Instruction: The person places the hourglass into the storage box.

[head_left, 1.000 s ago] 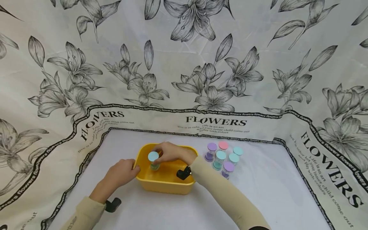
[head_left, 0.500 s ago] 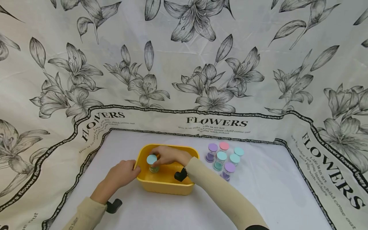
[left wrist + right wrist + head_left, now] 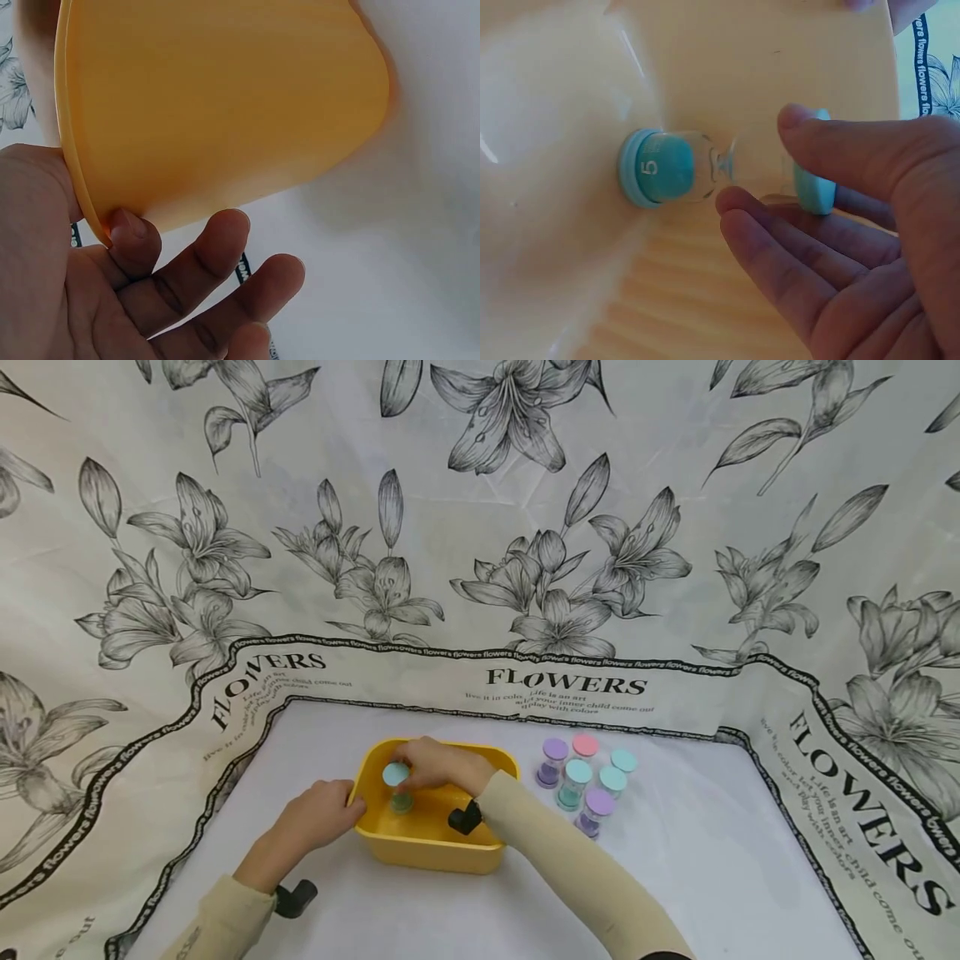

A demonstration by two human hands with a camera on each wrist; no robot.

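My left hand (image 3: pixel 318 814) grips the left rim of a yellow plastic bin (image 3: pixel 435 855); in the left wrist view, the index finger bends against the outer wall (image 3: pixel 225 97) while the other fingers stick out loosely. My right hand (image 3: pixel 435 764) reaches inside the bin around a teal-capped hourglass sand timer (image 3: pixel 679 166). That timer stands in the bin's left part, its base marked 5 and its teal sand at the bottom. In the right wrist view, the thumb overlaps the upper cap and the loosely extended fingers lie along the glass, spread apart from the thumb.
Right of the bin, several sand timers stand in a group, among them a purple one (image 3: pixel 551 760), a pink one (image 3: pixel 585 746) and a teal one (image 3: pixel 573 783). A white cloth (image 3: pixel 675 877) covers the table. Flower-printed fabric (image 3: pixel 480 560) rises behind.
The teal timer has come down and left slightly inside the bin and now stands still. My right hand has shifted a little back around its top. The left hand keeps its hold on the rim.
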